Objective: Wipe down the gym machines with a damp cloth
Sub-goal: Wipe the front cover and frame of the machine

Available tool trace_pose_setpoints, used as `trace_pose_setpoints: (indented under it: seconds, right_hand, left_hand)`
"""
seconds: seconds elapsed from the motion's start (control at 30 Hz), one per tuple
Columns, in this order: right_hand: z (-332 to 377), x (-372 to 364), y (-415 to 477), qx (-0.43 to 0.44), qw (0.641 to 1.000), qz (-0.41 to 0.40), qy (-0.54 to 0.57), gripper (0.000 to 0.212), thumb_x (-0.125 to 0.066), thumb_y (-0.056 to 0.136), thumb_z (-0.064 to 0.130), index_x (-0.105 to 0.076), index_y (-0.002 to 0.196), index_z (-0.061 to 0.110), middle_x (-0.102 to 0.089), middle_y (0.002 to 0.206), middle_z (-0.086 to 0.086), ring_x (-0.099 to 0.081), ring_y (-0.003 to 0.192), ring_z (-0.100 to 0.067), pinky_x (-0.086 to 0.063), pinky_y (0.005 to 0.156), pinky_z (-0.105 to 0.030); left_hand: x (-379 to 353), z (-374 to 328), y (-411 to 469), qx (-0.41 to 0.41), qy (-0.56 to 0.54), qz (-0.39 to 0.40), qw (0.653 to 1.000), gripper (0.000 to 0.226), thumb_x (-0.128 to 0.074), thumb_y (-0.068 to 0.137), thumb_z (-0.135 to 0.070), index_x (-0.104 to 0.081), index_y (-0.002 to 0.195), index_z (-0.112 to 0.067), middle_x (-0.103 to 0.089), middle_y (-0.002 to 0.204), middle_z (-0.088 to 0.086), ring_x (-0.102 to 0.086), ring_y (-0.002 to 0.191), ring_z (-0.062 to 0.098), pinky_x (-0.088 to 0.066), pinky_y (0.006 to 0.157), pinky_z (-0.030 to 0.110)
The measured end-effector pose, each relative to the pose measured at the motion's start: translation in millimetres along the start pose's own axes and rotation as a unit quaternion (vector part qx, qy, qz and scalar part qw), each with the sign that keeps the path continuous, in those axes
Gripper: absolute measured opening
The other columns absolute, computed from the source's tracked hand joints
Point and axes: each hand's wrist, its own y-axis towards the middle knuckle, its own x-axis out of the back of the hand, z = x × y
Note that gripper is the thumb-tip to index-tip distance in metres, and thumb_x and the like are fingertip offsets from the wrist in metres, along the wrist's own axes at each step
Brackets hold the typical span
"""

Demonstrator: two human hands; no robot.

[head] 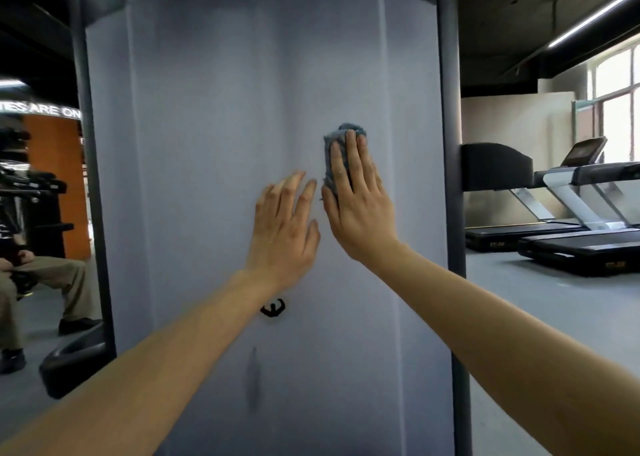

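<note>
Blue cloth (341,132) sits pressed under the straight fingers of my right hand (358,202), its length running upward on the pale machine panel (207,144), while my left hand (284,227) lies flat, empty, just left of it.

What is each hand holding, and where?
Nothing is gripped. The right hand presses the blue cloth against the machine's grey cover with flat fingers; the left hand lies bare on it.
</note>
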Motion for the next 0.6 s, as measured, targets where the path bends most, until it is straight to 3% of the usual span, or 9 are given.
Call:
trace_pose_setpoints:
  seconds: [0.23,0.6]
  right_hand:
    - [-1,-4,-47,0.050,0.999,0.013,0.017,0.064,-0.043,0.114,0.025,-0.016,0.167,0.001,-0.005,0.176,-0.020,-0.002,0.164,-0.036,-0.022,0.130,-0.054]
    - [-22,1,99,0.027,0.998,-0.058,-0.014,0.062,-0.027,0.115,0.033,-0.014,0.168,0.004,-0.006,0.177,-0.018,0.000,0.164,-0.031,-0.015,0.132,-0.049]
  left_hand:
    - [0,14,48,-0.006,0.025,-0.037,0.999,0.063,-0.048,0.104,-0.026,-0.037,0.162,-0.006,-0.026,0.173,0.016,-0.027,0.158,0.035,-0.018,0.131,0.054]
    - [-5,12,94,0.028,0.030,-0.105,0.994,0.050,-0.056,0.098,-0.025,-0.055,0.146,-0.011,-0.047,0.154,0.015,-0.047,0.139,0.035,-0.036,0.113,0.055]
